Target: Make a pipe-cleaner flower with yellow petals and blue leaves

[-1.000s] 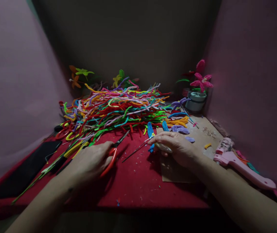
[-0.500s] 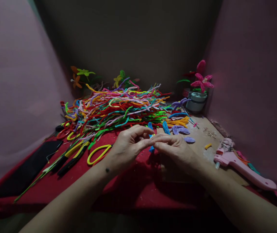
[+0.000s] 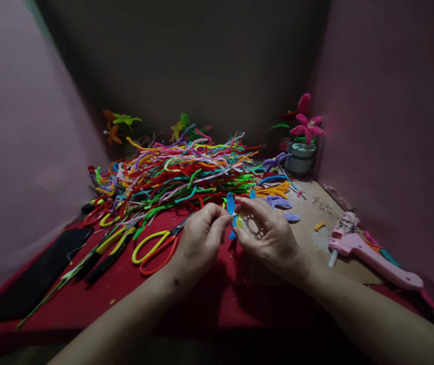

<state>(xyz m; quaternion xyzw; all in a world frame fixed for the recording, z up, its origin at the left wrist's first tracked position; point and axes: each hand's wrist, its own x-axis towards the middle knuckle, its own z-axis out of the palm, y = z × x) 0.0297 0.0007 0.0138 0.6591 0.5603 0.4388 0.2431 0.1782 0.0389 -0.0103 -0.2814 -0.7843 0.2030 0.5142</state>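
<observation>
A: What have we got, left to right?

B: A black slab [image 3: 38, 274], then pliers [image 3: 105, 266] and scissors [image 3: 177, 230] on our red counter [image 3: 125, 314]; the pile of coloured stems [image 3: 190, 165] lies behind.

A: And our hands?

B: Our left hand [image 3: 204, 233] has its grip pinched, thumb to finger; we cannot tell what is between them. The blue piece [image 3: 230, 203] is between our hands, partly hidden; our right hand [image 3: 278, 243] has its grip closed round a roll [image 3: 248, 227].

A: How far along are we?

B: Midway on the blue piece, we judge; its petals look gathered, while a blue petal [image 3: 253, 194] shows beyond our right hand and purple petals [image 3: 281, 203] lie loose; the pink flower [image 3: 308, 126] looks finished; the glue gun [image 3: 372, 258] lies far right, out of our hands.
</observation>
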